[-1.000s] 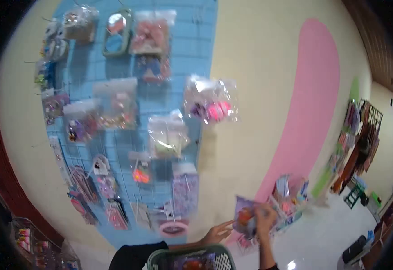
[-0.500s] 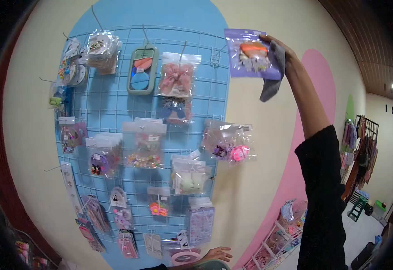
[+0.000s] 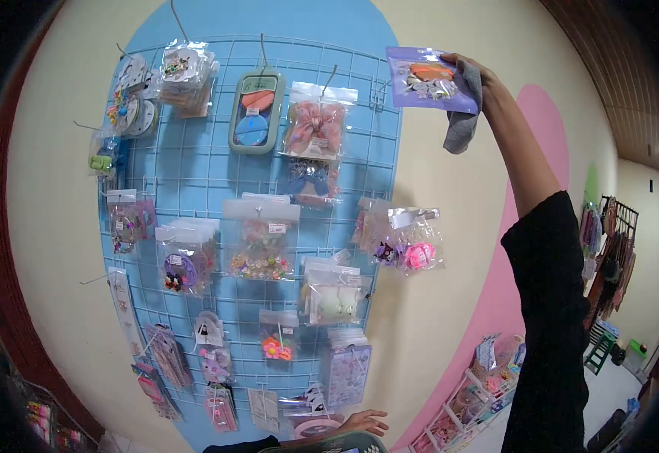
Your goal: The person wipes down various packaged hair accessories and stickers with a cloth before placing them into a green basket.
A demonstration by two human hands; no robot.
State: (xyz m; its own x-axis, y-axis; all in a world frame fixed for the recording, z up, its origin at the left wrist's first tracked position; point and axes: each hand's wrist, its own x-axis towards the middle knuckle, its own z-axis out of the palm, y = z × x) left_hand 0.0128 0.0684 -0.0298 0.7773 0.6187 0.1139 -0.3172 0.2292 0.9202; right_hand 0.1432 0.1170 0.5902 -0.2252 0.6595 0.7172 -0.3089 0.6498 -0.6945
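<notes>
My right hand (image 3: 474, 69) is raised high at the upper right, closed on a purple packet (image 3: 403, 90) with a clear window and orange and white contents. A grey cloth (image 3: 461, 130) hangs from the same hand, below the packet. Down at the bottom edge, my left hand (image 3: 367, 423) has its fingers stretched out and apart. Close to it are a pink ring-shaped item (image 3: 316, 428) in clear wrapping and a dark green patterned thing (image 3: 356, 442), cut off by the frame.
A white wire grid (image 3: 216, 177) on the blue wall carries several hanging accessory packets, including a pink bow packet (image 3: 316, 128) and a green case (image 3: 255, 113). Bare hooks jut out at the left. A white rack (image 3: 458, 411) of goods stands low right; clothes (image 3: 620, 264) hang farther back.
The purple packet has tilted and shifted slightly right, with the cloth still in my right hand. The grid appears farther right in view. More of the dark green thing shows.
</notes>
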